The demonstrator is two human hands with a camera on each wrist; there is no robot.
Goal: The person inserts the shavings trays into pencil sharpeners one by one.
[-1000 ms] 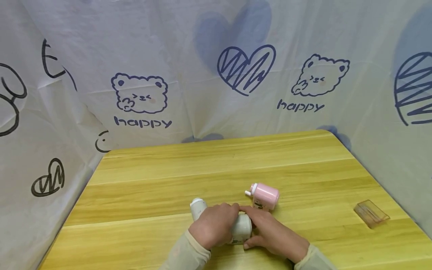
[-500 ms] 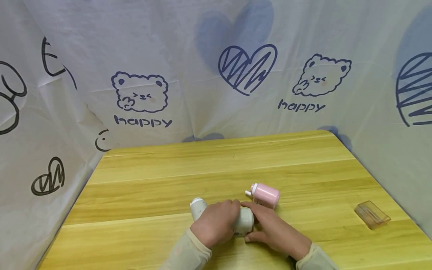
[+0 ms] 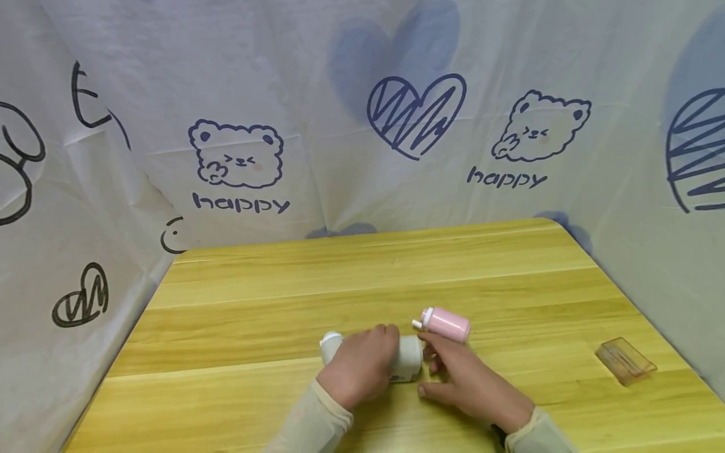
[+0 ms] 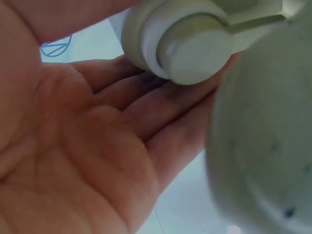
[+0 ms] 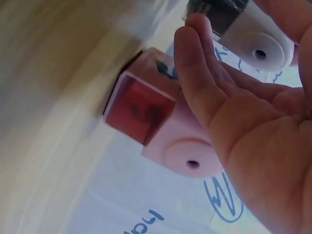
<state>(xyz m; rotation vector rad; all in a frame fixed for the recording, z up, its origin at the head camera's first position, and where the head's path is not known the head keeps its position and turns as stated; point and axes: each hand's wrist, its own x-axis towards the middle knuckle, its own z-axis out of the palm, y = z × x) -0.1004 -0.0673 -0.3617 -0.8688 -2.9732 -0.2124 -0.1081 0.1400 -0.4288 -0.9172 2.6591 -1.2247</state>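
Note:
A pale grey pencil sharpener [image 3: 409, 357] lies on its side in the head view, gripped from above by my left hand [image 3: 362, 365]. Its crank knob [image 4: 195, 48] shows in front of the left fingers in the left wrist view. My right hand [image 3: 470, 380] is beside the sharpener's right end, index finger and thumb spread at its edge. The right wrist view shows the grey sharpener's round pencil hole [image 5: 261, 53] and dark bin [image 5: 219, 17]. Just beyond the right hand lies a pink pencil sharpener [image 3: 447, 324] with a red see-through bin [image 5: 139, 109].
Partly hidden behind the left hand is another grey thing with a white cap [image 3: 331, 340]. A small clear brownish box [image 3: 625, 360] lies at the right of the wooden table [image 3: 283, 283]. White printed cloth [image 3: 317, 126] stands around the table's back and sides.
The grey sharpener has shifted slightly toward the back of the table and turned in the left hand. My right hand has loosened and drawn back a little to the right.

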